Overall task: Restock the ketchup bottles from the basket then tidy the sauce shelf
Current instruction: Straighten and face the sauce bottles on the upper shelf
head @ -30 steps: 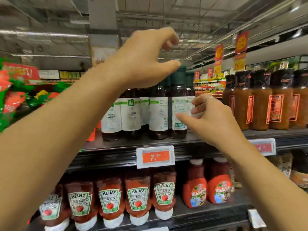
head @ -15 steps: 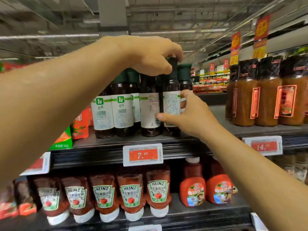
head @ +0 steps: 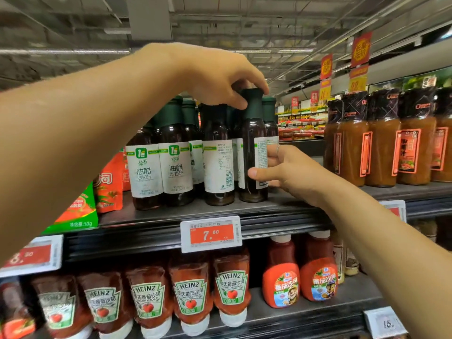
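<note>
The left hand (head: 215, 77) was placed on top of a dark dressing bottle (head: 252, 148), w/ the fingers closed around its green cap (head: 253, 102). The right hand (head: 288, 170) was closed on the same bottle lower down, at label height: the thumb was laid across the front and the other fingers were wrapped behind. The bottle was seen upright on the upper shelf (head: 244, 211), and its label was turned sideways, away from the camera.

Just left of the right hand, three more bottles of the same kind (head: 176, 157) were lined up in the front row; two were faced forward, one was shown w/ its back label. More were stood behind them. Further left, under the left forearm, red and green sachet packs (head: 107, 189) were leaned on the shelf. To the right of the right hand, well apart, orange sauce bottles (head: 381, 140) were set in a row.

Below both hands, a price tag (head: 211, 233) reading 7.50 was fixed to the shelf edge. On the shelf underneath, approx. six Heinz ketchup bottles (head: 188, 297) were stood cap-down in a row, and beside them, under the right forearm, two other red ketchup bottles (head: 300, 272) were stood cap-up.
</note>
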Tool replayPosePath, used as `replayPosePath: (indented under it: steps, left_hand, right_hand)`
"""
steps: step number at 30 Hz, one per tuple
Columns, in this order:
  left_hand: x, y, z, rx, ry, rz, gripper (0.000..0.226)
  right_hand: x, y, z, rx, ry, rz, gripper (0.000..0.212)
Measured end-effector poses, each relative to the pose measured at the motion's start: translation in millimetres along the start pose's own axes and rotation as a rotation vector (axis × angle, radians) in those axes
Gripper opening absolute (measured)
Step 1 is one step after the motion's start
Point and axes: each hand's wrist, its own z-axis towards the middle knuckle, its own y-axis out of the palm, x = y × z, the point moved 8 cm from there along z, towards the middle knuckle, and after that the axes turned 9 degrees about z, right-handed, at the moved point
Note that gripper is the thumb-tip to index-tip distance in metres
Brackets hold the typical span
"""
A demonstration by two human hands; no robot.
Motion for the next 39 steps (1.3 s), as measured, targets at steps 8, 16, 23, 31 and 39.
replayPosePath:
  steps: [8, 16, 23, 31, 39]
  left_hand:
    - [-3.2, 1.3, 9.7, 0.047, -0.001, 0.005, 0.041]
    - [-2.4, 2.1, 12.2, 0.034, -0.015, 0.113, 0.048]
    - [-4.0, 5.1, 19.7, 0.018, -0.011, 0.210, 0.055]
    - [-4.5, 6.2, 20.5, 0.022, -0.053, 0.230, 0.057]
    - [-2.3, 2.9, 23.0, 0.061, -0.117, 0.261, 0.069]
  right_hand:
    - [-11.0, -10.0, -8.5, 0.153, -0.113, -0.357, 0.059]
    - [-12.4, -10.0, -12.4, 0.204, -0.134, -0.397, 0.055]
    - [-9.0, -2.3, -10.4, 0.082, -0.177, -0.222, 0.035]
    - [-6.0, -11.2, -13.0, 0.290, -0.101, -0.528, 0.071]
    - [3.3, -14.7, -11.9, 0.246, -0.047, -0.354, 0.055]
